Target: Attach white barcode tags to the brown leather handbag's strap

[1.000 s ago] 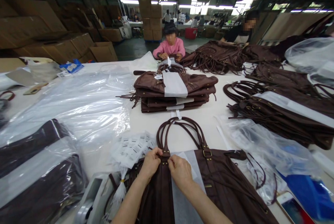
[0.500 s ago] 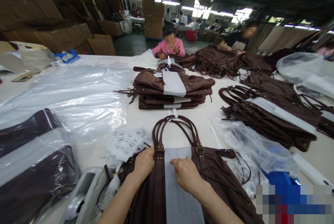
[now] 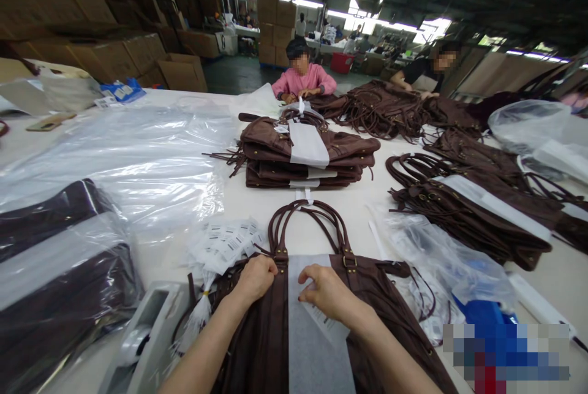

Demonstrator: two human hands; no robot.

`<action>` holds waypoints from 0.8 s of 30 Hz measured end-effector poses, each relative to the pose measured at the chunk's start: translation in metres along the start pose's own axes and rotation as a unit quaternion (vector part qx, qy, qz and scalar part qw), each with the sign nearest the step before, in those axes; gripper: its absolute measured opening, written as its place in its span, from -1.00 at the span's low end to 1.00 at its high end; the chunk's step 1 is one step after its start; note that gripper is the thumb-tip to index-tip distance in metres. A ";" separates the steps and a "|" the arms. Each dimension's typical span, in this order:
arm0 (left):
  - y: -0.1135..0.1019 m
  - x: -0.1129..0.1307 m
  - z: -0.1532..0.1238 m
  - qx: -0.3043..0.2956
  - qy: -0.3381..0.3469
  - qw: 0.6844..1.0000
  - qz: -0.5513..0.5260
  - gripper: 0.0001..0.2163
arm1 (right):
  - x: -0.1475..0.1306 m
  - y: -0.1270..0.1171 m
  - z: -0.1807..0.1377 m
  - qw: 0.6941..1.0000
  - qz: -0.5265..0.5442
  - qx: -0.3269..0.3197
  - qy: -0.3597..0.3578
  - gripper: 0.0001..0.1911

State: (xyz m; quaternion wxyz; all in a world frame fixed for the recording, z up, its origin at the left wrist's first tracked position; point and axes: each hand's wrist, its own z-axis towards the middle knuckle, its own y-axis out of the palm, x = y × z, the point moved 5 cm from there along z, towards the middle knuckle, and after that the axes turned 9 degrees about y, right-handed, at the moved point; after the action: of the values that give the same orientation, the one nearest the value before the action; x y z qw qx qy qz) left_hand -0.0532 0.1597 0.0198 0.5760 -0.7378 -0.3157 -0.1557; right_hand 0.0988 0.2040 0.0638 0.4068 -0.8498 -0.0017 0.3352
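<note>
A dark brown handbag (image 3: pixel 257 345) lies flat before me, its looped handles (image 3: pixel 337 216) pointing away. A strip of pale tissue paper (image 3: pixel 316 357) runs down its middle. My left hand (image 3: pixel 256 276) is closed at the base of the left handle; whatever its fingertips pinch is hidden. Over the paper strip, my right hand (image 3: pixel 331 293) has its thumb and curved index finger apart. Directly beneath it shows a white printed tag (image 3: pixel 327 322), partly covered by the hand. Left of the bag is a bunch of barcode tags (image 3: pixel 229 242) with strings tied together.
Behind the bag stands a stack of brown bags (image 3: pixel 266 143). Clear plastic sheets (image 3: pixel 169 155) and wrapped bags (image 3: pixel 68 284) lie left, near a grey tape dispenser (image 3: pixel 151 333). More bags (image 3: pixel 473 216) lie right. Across the table, a person in pink (image 3: pixel 305 78) and another person (image 3: pixel 425 72) handle bags.
My right index finger has lifted from the paper strip and bent, and the thumb has come apart from it. The white tag now shows beneath that hand. My left hand has barely moved.
</note>
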 end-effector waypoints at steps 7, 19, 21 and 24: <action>-0.003 0.012 -0.003 -0.045 0.005 0.997 -0.065 -0.73 | 0.040 0.037 0.015 0.986 0.162 0.032 0.021 -0.92; 0.010 0.004 -0.008 0.035 0.054 0.998 -0.020 -0.82 | 0.046 0.046 -0.006 0.956 0.273 0.071 -0.081 -0.90; 0.009 0.006 -0.011 0.057 0.065 0.995 -0.041 -0.83 | 0.042 0.044 -0.006 0.958 0.257 0.093 -0.085 -0.90; 0.011 0.015 -0.015 0.066 0.107 0.985 -0.121 -0.85 | 0.037 0.044 -0.005 0.960 0.242 0.116 -0.083 -0.92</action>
State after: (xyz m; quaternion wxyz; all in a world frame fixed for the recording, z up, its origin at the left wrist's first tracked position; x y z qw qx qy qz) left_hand -0.0333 0.1479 0.0251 0.6310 -0.6335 -0.3486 -0.2809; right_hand 0.1185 0.1813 0.0145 0.4074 -0.7414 0.2091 0.4905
